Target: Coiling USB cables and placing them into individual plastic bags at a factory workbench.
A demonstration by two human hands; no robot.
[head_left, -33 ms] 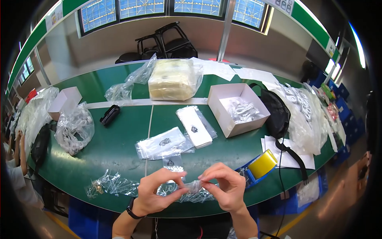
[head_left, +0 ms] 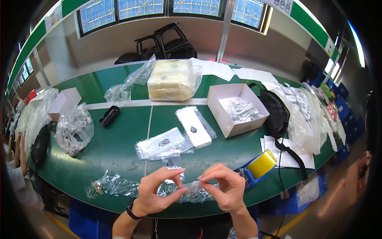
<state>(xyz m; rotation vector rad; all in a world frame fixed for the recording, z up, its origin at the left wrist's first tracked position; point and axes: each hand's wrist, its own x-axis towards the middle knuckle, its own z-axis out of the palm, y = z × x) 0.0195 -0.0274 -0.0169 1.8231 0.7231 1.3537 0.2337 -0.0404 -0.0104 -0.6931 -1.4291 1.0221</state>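
Two hands pinch one small clear plastic pouch (head_left: 193, 186) at six o'clock, above the near edge of the green tabletop (head_left: 119, 147): left hand (head_left: 157, 191) and right hand (head_left: 223, 188) each close a narrow fingertip grip on it. Risk: the slick film could slip or tear if pulled unevenly. Loose clear bags (head_left: 115, 185) lie beneath; flat pouches (head_left: 163, 143) at twelve o'clock; a yellow tape dispenser (head_left: 260, 165) crowds three o'clock.

Packing workshop: bag-strewn green worktable (head_left: 119, 147)
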